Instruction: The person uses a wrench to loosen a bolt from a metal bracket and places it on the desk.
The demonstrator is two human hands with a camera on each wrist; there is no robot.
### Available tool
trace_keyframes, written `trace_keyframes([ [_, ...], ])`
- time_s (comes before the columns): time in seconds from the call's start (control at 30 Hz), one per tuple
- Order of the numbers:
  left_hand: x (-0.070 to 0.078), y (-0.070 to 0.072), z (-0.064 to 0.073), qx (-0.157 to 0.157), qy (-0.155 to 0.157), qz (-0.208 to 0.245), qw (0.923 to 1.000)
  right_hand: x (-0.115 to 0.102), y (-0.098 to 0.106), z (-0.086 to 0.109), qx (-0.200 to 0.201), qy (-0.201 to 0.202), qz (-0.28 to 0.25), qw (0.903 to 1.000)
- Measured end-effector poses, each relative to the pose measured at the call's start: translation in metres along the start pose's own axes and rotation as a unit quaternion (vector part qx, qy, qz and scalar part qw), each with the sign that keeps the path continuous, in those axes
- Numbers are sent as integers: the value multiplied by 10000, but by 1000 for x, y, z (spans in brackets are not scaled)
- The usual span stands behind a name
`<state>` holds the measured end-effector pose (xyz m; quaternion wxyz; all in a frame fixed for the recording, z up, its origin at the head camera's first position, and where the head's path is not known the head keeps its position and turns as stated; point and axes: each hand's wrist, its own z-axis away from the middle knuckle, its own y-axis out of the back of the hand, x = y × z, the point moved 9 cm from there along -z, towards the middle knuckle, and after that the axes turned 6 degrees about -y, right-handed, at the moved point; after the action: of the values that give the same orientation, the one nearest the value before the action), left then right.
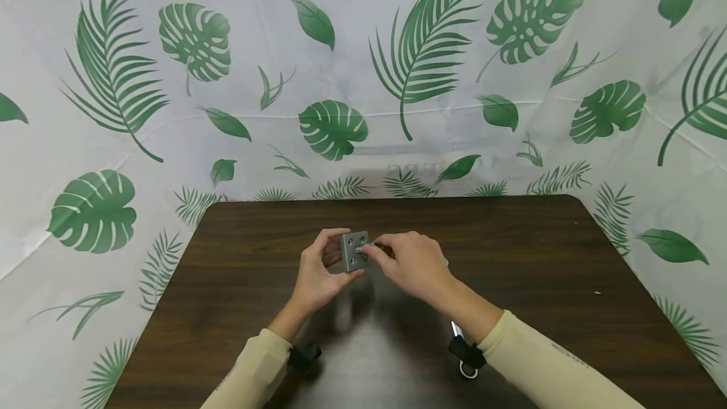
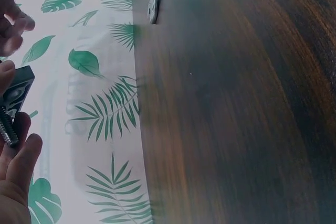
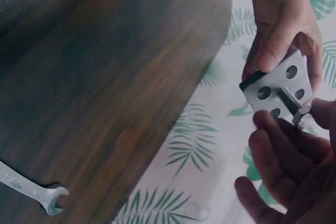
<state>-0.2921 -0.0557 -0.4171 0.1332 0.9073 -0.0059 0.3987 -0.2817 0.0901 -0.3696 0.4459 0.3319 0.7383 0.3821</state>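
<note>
In the head view, the left hand (image 1: 318,273) grasps a gray metal block (image 1: 346,252), with its fingers at the top and its thumb at the bottom. The block is up in the air, over the tabletop (image 1: 238,308). The right hand (image 1: 417,260) pinches the end of a bolt (image 1: 360,249) that sticks out of the block. A wrench (image 1: 457,329) lies on the tabletop, partly hidden. I think the left hand should keep the block very still, so only the right fingers do the moving. In the left wrist view, the block is cut off by the picture's edge, and bumpy screw threads show close to the left fingers. Those fingers should stay out of the bolt's way. In the right wrist view, the bolt stands out from the middle, with round holes about it. A six-sided metal piece (image 3: 301,113) sits near its end, by the right thumb; I cannot tell if it is a nut. Small, gentle turns, with the bolt kept straight, would likely work best.
</note>
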Motion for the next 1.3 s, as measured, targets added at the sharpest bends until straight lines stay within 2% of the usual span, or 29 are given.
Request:
trace_keyframes([
  [0.07, 10, 0, -2, -18, 25, -2, 10000, -3, 0, 0, -15, 236, 45, 9997],
  [0.17, 21, 1, -5, -33, 28, -9, 10000, -12, 3, 1, 201, 875, 76, 9959],
  [0.23, 23, 2, -6, -22, 43, -23, 10000, -14, 6, 2, 352, 998, 93, 9943],
  [0.43, 23, 1, -6, -2, -15, -70, 10000, 1, 4, 0, 177, 1, 26, 9998],
  [0.47, 23, 1, -6, -4, -30, -59, 10000, 0, 4, 0, 155, 24, 31, 9999],
  [0.6, 21, 0, -5, -21, -7, 21, 10000, -11, 5, 1, 164, 700, 76, 9974],
  [0.67, 21, 0, -4, -21, 1, 55, 10000, -13, 6, 2, 177, 849, 39, 9962],
  [0.7, 20, 0, -4, -18, 2, 62, 10000, -13, 6, 1, 169, 797, 14, 9967],
  [0.83, 21, 0, -5, -14, -6, 52, 10000, -3, 4, 0, 3, 150, -121, 9998],
  [0.9, 21, 0, -6, -31, 4, 38, 10000, -2, 3, 0, -37, 61, -72, 9999],
  [1.03, 23, 0, -5, -33, 8, -12, 10000, -12, 5, 1, 58, 726, 56, 9973],
  [1.1, 23, 0, -6, -16, -17, -40, 10000, -14, 7, 2, 126, 952, -50, 9954],
  [1.17, 24, 1, -5, 3, -40, -78, 10000, -12, 7, 1, 95, 844, -235, 9961],
  [1.3, 24, 1, -5, -13, -57, -105, 9999, 3, 3, -1, -122, 32, -430, 9990],
])
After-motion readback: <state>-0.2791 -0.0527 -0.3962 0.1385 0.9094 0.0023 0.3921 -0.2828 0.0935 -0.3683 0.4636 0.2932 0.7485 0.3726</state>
